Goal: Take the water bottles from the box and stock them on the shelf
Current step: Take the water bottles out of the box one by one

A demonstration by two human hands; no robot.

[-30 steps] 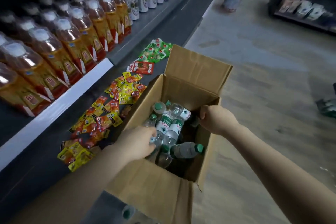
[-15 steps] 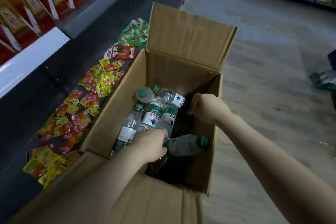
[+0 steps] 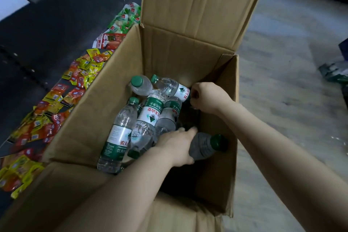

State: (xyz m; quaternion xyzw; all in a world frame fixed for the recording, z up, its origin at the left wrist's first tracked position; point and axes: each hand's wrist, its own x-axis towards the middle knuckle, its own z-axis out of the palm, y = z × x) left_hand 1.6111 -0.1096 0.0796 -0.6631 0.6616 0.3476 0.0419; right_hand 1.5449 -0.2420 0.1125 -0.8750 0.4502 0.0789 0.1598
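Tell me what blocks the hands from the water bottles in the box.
Nothing visible does. The box stands with flaps open, the left hand already rests on a lying bottle, and the right hand touches another bottle.

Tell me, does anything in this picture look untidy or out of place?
Yes. The snack packets lie scattered loosely on the dark shelf left of the box, not in rows. The water bottles in the box lie jumbled, pointing different ways. No spill or damage shows.

Head view, steeply down, close over box [image 3: 169, 47].
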